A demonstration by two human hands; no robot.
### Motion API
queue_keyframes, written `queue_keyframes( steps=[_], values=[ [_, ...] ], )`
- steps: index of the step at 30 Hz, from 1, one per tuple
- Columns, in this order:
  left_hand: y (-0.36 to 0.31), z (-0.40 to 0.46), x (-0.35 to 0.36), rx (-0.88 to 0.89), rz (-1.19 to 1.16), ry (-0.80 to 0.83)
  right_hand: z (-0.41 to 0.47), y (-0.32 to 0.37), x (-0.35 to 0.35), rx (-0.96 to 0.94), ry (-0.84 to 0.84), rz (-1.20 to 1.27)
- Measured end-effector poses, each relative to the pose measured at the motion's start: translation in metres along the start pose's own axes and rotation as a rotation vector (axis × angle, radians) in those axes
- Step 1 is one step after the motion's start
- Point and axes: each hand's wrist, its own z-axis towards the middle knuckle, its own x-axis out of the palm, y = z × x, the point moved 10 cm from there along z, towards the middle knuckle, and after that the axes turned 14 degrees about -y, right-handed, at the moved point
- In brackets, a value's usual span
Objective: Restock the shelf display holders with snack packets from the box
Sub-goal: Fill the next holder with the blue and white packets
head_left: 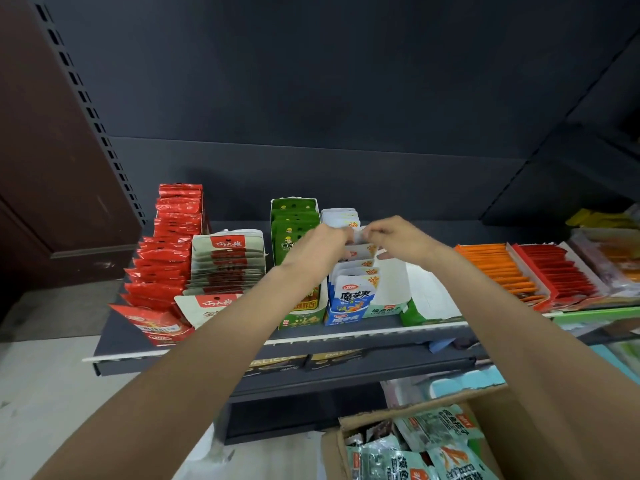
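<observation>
Both my hands reach over the shelf to the blue and white display holder [346, 315]. My left hand [322, 242] and my right hand [394, 235] pinch the top of white snack packets [358, 252] standing in the row of that holder. More white and blue packets [353, 289] fill its front. To its right stands a white and green holder [391, 289] with nothing visible in it. The cardboard box [485, 403] sits at the bottom right with green and white snack packets [436, 427] inside.
A green holder [294, 230] of green packets stands left of my hands. Further left are beige packets [227, 265] and red packets [166, 265]. Orange packets [498, 271] and red ones [561, 271] lie in trays on the right. The dark shelf edge [207, 344] runs across the front.
</observation>
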Motion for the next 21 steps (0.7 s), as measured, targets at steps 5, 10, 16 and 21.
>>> queue_keyframes(
  steps=[5, 10, 16, 21],
  values=[
    [0.020, -0.008, -0.021, -0.084, -0.143, -0.274, -0.005, 0.000, -0.002, -0.168, -0.135, -0.157],
    [0.017, -0.009, 0.010, -0.060, -0.127, -0.081, -0.008, -0.011, 0.023, -0.198, -0.086, -0.341],
    [0.020, -0.014, 0.001, -0.154, -0.241, -0.145, -0.011, -0.008, 0.014, -0.190, -0.164, -0.188],
    [0.006, -0.018, 0.010, -0.174, -0.209, -0.047, -0.015, -0.008, 0.017, -0.181, -0.067, -0.256]
  ],
)
